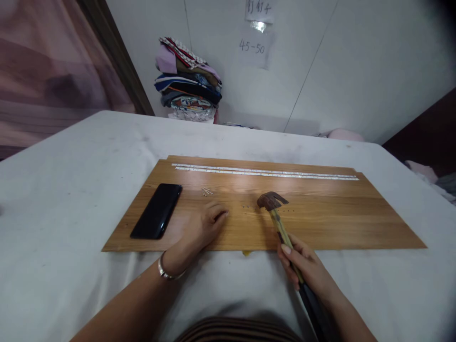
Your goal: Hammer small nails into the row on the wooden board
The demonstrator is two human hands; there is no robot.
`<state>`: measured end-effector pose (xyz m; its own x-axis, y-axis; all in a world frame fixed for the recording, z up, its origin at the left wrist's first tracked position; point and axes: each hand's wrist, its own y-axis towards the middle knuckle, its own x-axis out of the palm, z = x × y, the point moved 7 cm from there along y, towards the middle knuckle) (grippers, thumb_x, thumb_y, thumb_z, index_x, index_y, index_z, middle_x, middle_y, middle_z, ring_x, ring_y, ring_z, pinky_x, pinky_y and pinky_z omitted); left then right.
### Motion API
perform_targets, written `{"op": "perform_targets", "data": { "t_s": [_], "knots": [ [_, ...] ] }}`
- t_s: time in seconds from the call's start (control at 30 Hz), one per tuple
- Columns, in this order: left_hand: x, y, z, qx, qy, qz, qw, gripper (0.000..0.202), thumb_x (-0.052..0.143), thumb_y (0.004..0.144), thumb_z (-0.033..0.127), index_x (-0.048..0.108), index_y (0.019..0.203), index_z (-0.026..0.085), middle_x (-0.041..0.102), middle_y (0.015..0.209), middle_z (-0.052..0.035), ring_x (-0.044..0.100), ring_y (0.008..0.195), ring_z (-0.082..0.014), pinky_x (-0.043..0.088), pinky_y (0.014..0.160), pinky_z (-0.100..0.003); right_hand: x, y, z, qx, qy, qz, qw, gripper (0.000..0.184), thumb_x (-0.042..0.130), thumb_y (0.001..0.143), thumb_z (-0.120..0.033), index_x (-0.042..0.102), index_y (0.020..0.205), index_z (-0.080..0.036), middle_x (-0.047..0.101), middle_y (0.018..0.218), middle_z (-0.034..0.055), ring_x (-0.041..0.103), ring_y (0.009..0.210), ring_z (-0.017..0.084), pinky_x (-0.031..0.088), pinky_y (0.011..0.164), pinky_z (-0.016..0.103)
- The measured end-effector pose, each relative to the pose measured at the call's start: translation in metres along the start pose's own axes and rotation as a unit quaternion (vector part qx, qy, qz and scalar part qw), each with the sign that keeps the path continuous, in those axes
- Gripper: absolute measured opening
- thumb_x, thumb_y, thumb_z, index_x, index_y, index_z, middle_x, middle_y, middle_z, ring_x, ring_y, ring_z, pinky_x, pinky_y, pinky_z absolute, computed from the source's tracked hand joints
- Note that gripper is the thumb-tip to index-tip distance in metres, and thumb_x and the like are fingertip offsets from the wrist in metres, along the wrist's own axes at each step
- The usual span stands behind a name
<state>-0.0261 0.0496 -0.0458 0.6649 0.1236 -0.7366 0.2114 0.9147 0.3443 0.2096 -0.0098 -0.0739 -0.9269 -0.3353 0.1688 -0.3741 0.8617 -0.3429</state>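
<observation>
My right hand [299, 263] is wrapped around the handle of a claw hammer [281, 228]. Its rusty head is over the middle of a wood-grain board [338, 228]. My left hand [210, 221], with a metal bracelet at the wrist, rests on the board left of the hammer. Its fingers are curled and closed, and whatever they may hold is hidden or too small to name. Just beyond them lies a small pile of nails [206, 191]. A line of small dark marks [289, 211] runs across the board near the hammer head.
A black phone [156, 211] lies on the board's left part. Two white marked strips [263, 172] run along its far side. The board rests on a white-covered table [71, 190]. Folded clothes [190, 80] are stacked behind, against the wall with paper signs [252, 47].
</observation>
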Motion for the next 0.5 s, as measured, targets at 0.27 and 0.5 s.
{"op": "perform_targets", "data": {
  "t_s": [0.27, 0.5],
  "knots": [
    [0.0016, -0.0014, -0.0045, 0.009, -0.003, 0.026, 1.0, 0.015, 0.051, 0.087, 0.02, 0.065, 0.085, 0.019, 0.067, 0.085, -0.0027, 0.062, 0.08, -0.0149, 0.051, 0.074, -0.028, 0.0021, -0.0004, -0.0014, 0.003, -0.001, -0.005, 1.0, 0.027, 0.056, 0.087, -0.045, 0.046, 0.082, -0.02, 0.043, 0.058, -0.0084, 0.033, 0.033, 0.002, 0.034, 0.029, 0.013],
    [0.0016, -0.0023, -0.0053, 0.011, 0.006, 0.028, 1.0, 0.015, 0.051, 0.088, 0.021, 0.066, 0.09, 0.02, 0.07, 0.09, -0.0031, 0.064, 0.084, -0.016, 0.053, 0.077, -0.03, 0.0018, 0.0004, -0.0029, 0.0, -0.013, 0.005, 1.0, 0.027, 0.056, 0.087, -0.045, 0.047, 0.081, -0.02, 0.042, 0.057, -0.0087, 0.033, 0.033, 0.002, 0.033, 0.03, 0.013]
  ]
}}
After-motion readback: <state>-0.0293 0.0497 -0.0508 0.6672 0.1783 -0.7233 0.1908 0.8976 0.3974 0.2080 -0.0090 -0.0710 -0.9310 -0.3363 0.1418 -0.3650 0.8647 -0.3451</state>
